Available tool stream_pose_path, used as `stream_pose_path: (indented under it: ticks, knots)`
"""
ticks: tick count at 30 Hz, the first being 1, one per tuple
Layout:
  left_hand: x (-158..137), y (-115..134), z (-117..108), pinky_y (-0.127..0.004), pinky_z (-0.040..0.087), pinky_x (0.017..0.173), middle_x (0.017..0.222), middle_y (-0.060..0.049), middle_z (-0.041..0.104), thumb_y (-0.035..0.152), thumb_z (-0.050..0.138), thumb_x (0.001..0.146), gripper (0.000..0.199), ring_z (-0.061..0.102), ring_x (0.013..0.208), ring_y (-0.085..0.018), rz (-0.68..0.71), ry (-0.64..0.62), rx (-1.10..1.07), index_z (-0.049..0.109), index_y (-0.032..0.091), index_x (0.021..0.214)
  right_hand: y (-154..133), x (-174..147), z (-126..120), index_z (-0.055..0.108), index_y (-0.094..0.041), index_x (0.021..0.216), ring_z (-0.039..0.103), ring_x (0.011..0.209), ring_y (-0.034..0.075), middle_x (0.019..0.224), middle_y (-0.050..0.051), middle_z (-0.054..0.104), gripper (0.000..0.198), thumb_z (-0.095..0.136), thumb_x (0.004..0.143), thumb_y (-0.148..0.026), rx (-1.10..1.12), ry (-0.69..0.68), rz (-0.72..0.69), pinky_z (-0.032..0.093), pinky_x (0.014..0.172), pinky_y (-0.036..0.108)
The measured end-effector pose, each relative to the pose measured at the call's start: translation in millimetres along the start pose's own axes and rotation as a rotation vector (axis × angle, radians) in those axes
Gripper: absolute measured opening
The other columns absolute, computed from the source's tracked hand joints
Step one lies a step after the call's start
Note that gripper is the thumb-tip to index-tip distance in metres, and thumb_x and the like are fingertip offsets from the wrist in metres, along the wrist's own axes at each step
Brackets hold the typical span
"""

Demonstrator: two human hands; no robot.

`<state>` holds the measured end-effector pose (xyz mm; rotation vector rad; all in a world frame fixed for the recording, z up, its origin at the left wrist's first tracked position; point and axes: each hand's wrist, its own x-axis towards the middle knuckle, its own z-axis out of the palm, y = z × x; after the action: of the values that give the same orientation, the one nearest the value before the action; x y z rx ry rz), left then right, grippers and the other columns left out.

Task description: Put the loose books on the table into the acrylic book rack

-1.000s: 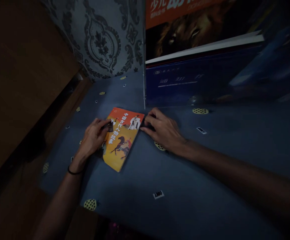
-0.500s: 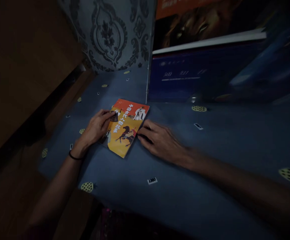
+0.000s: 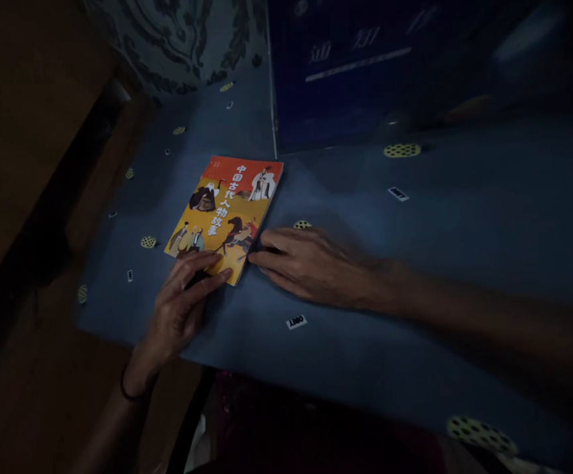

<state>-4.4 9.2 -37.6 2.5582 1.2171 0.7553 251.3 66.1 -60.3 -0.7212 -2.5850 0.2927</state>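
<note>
A thin paperback book with an orange and yellow cover lies closed on the blue tablecloth, its front up. White Chinese characters and drawn figures, one on a horse, decorate the cover. My left hand is at the book's lower edge, thumb and a finger lying slightly apart on the cover; its other fingers are partly hidden. Beside the lower right edge rests my right hand, open on the cloth, fingers extended and a little bent. Its fingertips are at or against the book's side.
A large dark blue panel or folder with pale characters stands upright behind the book. Patterned wall covering rises at the back left. Brown wood borders the left side. The table's front edge runs below my hands.
My left hand has slid from the book's left side down to its lower edge, uncovering more pictures. My right hand has moved slightly down along the right edge. The view has tilted downward.
</note>
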Motion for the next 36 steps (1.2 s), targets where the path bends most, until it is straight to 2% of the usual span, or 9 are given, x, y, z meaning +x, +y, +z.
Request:
stream_pose_path:
  ticks: [8, 13, 16, 19, 24, 26, 30, 36]
  knots:
    - [5, 1, 3, -0.052, 0.05, 0.105, 0.125, -0.006, 0.066, 0.013, 0.046, 0.101, 0.034, 0.061, 0.119, -0.023, 0.072, 0.019, 0.071, 0.07, 0.032, 0.115, 3, -2, 6, 0.066, -0.016, 0.117, 0.063, 0.098, 0.022, 0.104, 0.011, 0.067, 0.03, 0.04, 0.102, -0.019, 0.036, 0.092, -0.079, 0.053, 0.072, 0.034]
    - [7, 7, 9, -0.045, 0.054, 0.096, 0.118, -0.009, 0.066, 0.007, 0.047, 0.097, 0.028, 0.062, 0.115, -0.023, 0.142, 0.018, 0.12, 0.063, 0.025, 0.113, 1, -2, 5, 0.066, -0.014, 0.118, 0.065, 0.09, 0.022, 0.103, 0.011, 0.068, 0.029, 0.043, 0.101, -0.019, 0.015, 0.095, -0.045, 0.053, 0.071, 0.036]
    - [6, 10, 10, -0.045, 0.054, 0.096, 0.12, -0.011, 0.064, 0.009, 0.047, 0.098, 0.024, 0.059, 0.116, -0.025, 0.116, -0.037, 0.204, 0.06, 0.023, 0.112, 0, -1, 5, 0.066, -0.015, 0.118, 0.066, 0.09, 0.023, 0.103, 0.011, 0.069, 0.028, 0.045, 0.1, -0.018, 0.012, 0.066, -0.032, 0.053, 0.071, 0.036]
    - [5, 14, 9, -0.044, 0.053, 0.097, 0.121, -0.011, 0.062, 0.02, 0.055, 0.098, 0.019, 0.059, 0.116, -0.026, 0.097, -0.082, 0.245, 0.056, 0.023, 0.117, 0, 0, 5, 0.066, -0.016, 0.119, 0.066, 0.092, 0.023, 0.106, 0.011, 0.07, 0.029, 0.044, 0.101, -0.019, 0.01, 0.067, -0.019, 0.054, 0.073, 0.037]
    - [4, 14, 11, -0.044, 0.052, 0.097, 0.118, -0.009, 0.065, 0.038, 0.062, 0.097, 0.029, 0.061, 0.11, -0.025, -0.027, -0.018, 0.345, 0.056, 0.024, 0.121, 0, -1, 7, 0.064, -0.019, 0.125, 0.067, 0.103, 0.023, 0.119, 0.011, 0.07, 0.031, 0.045, 0.1, -0.018, 0.027, 0.097, 0.013, 0.055, 0.081, 0.037]
    - [5, 12, 11, -0.043, 0.051, 0.096, 0.114, -0.008, 0.066, 0.039, 0.06, 0.097, 0.026, 0.062, 0.107, -0.025, -0.062, 0.025, 0.36, 0.059, 0.023, 0.118, 0, -1, 7, 0.063, -0.019, 0.127, 0.066, 0.107, 0.023, 0.122, 0.011, 0.069, 0.032, 0.046, 0.1, -0.017, 0.038, 0.094, 0.012, 0.055, 0.083, 0.037]
    - [8, 10, 7, -0.04, 0.052, 0.094, 0.109, -0.006, 0.068, 0.036, 0.06, 0.098, 0.019, 0.064, 0.103, -0.023, -0.046, 0.048, 0.288, 0.064, 0.023, 0.11, -1, -1, 3, 0.062, -0.018, 0.129, 0.065, 0.11, 0.023, 0.125, 0.011, 0.069, 0.033, 0.048, 0.1, -0.018, 0.031, 0.064, 0.015, 0.055, 0.083, 0.037]
    - [14, 18, 2, -0.039, 0.053, 0.091, 0.105, -0.005, 0.069, 0.032, 0.054, 0.101, 0.017, 0.065, 0.1, -0.021, -0.08, 0.05, 0.261, 0.067, 0.022, 0.102, -5, -1, -1, 0.065, -0.016, 0.121, 0.066, 0.106, 0.021, 0.116, 0.01, 0.07, 0.028, 0.046, 0.1, -0.015, 0.015, 0.081, 0.016, 0.053, 0.081, 0.034]
